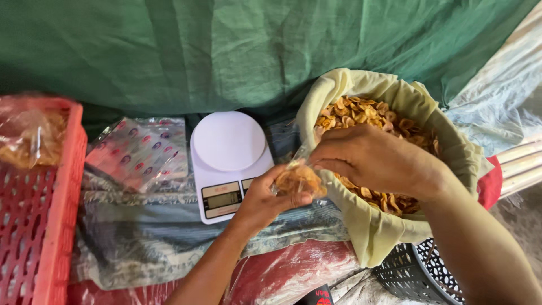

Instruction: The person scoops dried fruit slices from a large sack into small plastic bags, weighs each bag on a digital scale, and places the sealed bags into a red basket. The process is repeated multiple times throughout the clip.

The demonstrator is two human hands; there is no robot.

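Observation:
My left hand (265, 197) grips a small clear plastic bag (299, 179) partly filled with golden fried chips, held just right of a white digital kitchen scale (226, 161). My right hand (372, 159) is at the bag's mouth, fingers pinched together over it, above the edge of a large basket lined with pale yellow cloth (367, 231). The basket holds a heap of the same golden chips (367, 113).
A stack of empty printed clear bags (141, 151) lies left of the scale. A red plastic crate (39, 214) with filled chip packets stands at far left. Green tarp (237, 51) hangs behind. A dark perforated basket (418, 271) sits at lower right.

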